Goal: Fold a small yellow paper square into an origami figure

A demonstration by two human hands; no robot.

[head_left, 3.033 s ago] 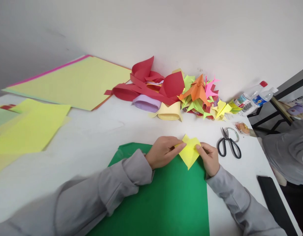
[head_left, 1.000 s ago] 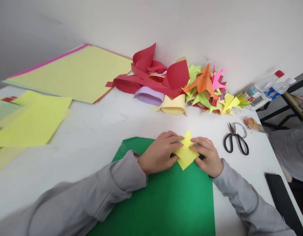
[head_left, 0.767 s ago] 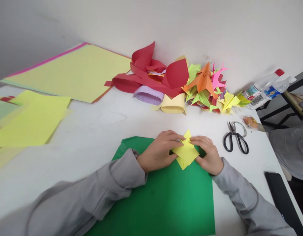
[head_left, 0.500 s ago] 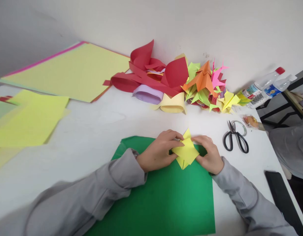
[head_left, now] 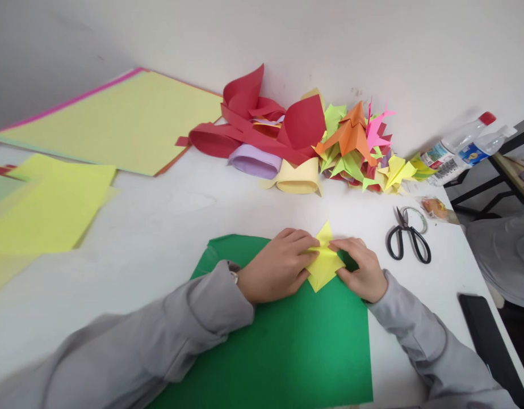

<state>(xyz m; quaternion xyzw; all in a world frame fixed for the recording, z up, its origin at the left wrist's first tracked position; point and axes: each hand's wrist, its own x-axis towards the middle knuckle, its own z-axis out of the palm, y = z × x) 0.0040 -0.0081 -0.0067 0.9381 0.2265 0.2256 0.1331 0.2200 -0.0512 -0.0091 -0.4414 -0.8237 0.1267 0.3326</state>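
A small folded yellow paper (head_left: 325,262) lies on a green sheet (head_left: 287,341) on the white table (head_left: 168,210). My left hand (head_left: 276,267) presses on the paper's left side with curled fingers, fingertips on the fold. My right hand (head_left: 359,271) holds its right side, fingers pinched on the paper's edge. One yellow point sticks up between the two hands.
A heap of folded paper figures and red, lilac and cream paper curls (head_left: 313,142) lies by the wall. Black scissors (head_left: 409,241) and a tape roll lie right of my hands. Yellow sheets (head_left: 53,204) lie at left, two bottles (head_left: 461,147) and a dark phone (head_left: 487,341) at right.
The hands have pressed the yellow paper down flatter and narrower on the green sheet; three seconds ago it was held wider and a little higher.
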